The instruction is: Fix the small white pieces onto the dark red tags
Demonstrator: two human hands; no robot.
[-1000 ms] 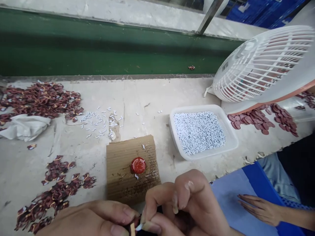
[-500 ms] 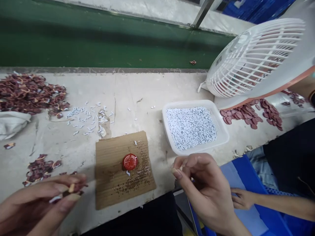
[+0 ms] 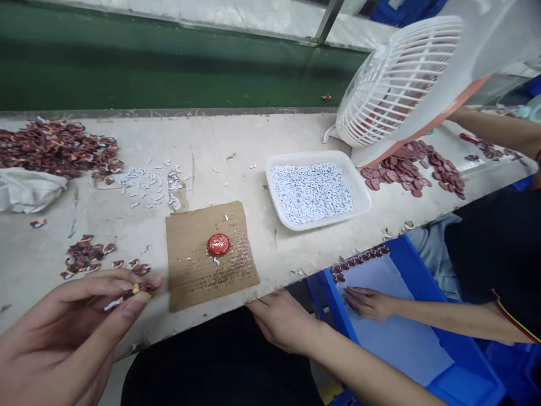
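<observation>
My left hand [image 3: 76, 327] is at the lower left, above the table's front edge. Its thumb and fingertips pinch a small dark red piece with a white bit on it [image 3: 135, 290]. My right hand [image 3: 281, 321] lies low at the table's front edge, palm down, holding nothing. Between the hands a brown cardboard sheet [image 3: 190, 276] lies on the table, with a red cap [image 3: 218, 244] and scattered crumbs on it. A small pile of dark red pieces [image 3: 84, 256] sits just beyond my left hand.
A white tray [image 3: 274, 197] of small white bits stands right of the cardboard, before a white fan [image 3: 393, 84] and red discs [image 3: 406, 172]. At the far left are a red heap [image 3: 59, 146] and a cloth [image 3: 25, 189]. Another person's hand [image 3: 367, 301] rests in a blue crate [image 3: 422, 276].
My hands were together on the small piece, then parted. The left keeps the piece at the lower left; the right has dropped to the table's edge. The view has shifted right.
</observation>
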